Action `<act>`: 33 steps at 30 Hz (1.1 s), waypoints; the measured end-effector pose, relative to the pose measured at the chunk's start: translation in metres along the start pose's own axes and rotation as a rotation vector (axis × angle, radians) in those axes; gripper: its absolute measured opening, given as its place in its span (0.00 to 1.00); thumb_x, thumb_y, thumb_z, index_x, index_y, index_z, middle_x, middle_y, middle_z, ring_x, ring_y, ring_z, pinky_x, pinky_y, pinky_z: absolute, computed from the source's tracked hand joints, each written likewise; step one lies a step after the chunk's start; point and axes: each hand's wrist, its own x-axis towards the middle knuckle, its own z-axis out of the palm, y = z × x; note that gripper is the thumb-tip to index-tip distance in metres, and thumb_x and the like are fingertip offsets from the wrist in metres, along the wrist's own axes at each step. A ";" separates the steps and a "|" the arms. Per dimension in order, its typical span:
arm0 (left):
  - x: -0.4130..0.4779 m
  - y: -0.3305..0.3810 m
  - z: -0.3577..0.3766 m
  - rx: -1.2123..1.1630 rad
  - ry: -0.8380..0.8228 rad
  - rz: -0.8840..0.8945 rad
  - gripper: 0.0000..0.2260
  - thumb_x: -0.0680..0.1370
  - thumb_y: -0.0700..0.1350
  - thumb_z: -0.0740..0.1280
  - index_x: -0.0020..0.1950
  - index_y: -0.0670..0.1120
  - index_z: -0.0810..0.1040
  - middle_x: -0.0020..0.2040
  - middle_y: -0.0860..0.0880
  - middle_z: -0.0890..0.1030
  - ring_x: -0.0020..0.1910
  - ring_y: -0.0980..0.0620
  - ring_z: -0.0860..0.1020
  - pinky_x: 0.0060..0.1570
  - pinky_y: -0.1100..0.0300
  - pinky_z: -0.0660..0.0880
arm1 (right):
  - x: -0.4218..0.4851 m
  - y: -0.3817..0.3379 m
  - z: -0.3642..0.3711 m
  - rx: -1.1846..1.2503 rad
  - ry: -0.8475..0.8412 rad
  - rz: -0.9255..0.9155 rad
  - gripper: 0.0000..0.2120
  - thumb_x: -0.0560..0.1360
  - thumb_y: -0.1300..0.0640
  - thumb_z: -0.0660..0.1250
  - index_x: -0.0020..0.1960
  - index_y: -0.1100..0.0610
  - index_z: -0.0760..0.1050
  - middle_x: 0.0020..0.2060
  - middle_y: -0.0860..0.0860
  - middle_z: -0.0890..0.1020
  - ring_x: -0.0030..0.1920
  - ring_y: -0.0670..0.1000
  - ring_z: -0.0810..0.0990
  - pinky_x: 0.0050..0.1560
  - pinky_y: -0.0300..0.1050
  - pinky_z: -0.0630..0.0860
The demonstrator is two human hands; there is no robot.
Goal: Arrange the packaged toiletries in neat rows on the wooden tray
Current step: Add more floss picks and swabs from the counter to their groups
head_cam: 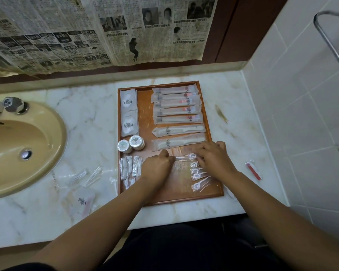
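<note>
Currently both my grips are over the near half of the wooden tray (145, 114), which sits on the marble desk (90, 114) to the right of the sink (53, 133). The left grip (158, 166) pinches the left end of a clear floss pick packet (181, 157). The right grip (213, 157) has its fingers curled down onto the right end of the same packet, so it is held stretched across the tray between the two. It lies just near of the two comb packets (177, 136) and at the far end of a column of floss pick packets (199, 176) by the tray's right rim.

Farther back on the right, five toothbrush packets (176, 106) lie in rows one behind another. Along the left rim, from far to near, I see two square white sachets (128, 113), two round wrapped soaps (131, 145) and a cluster of cotton bud packets (130, 167).

Off the tray, loose clear packets (82, 176) and a printed pouch (82, 201) lie on the desk to the left, and a red item in a wrapper (253, 170) lies to the right.
</note>
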 end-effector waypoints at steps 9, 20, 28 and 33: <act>0.002 0.000 0.004 -0.019 -0.024 -0.043 0.07 0.78 0.47 0.66 0.53 0.52 0.82 0.47 0.48 0.77 0.33 0.40 0.80 0.29 0.53 0.77 | 0.001 0.007 0.002 -0.084 -0.159 -0.004 0.12 0.75 0.57 0.74 0.58 0.48 0.85 0.58 0.48 0.83 0.59 0.60 0.76 0.56 0.51 0.65; -0.005 0.019 -0.014 -0.290 0.039 -0.156 0.12 0.81 0.53 0.63 0.61 0.53 0.81 0.53 0.50 0.80 0.47 0.44 0.81 0.41 0.53 0.78 | -0.002 0.005 0.000 -0.020 -0.081 0.035 0.08 0.76 0.56 0.73 0.54 0.48 0.86 0.54 0.45 0.84 0.57 0.52 0.79 0.57 0.52 0.61; 0.001 0.031 -0.053 -2.014 0.160 -0.672 0.19 0.73 0.29 0.50 0.57 0.40 0.74 0.38 0.44 0.79 0.33 0.50 0.71 0.34 0.58 0.70 | -0.011 -0.030 -0.021 0.408 -0.013 0.205 0.06 0.73 0.47 0.74 0.49 0.45 0.85 0.48 0.38 0.84 0.52 0.41 0.81 0.62 0.51 0.69; 0.002 0.038 -0.068 -2.180 0.217 -0.648 0.18 0.76 0.29 0.48 0.59 0.42 0.69 0.56 0.39 0.83 0.39 0.52 0.80 0.41 0.61 0.79 | -0.013 -0.066 -0.044 1.072 -0.390 0.503 0.08 0.76 0.51 0.75 0.53 0.52 0.84 0.45 0.49 0.88 0.42 0.43 0.84 0.46 0.40 0.77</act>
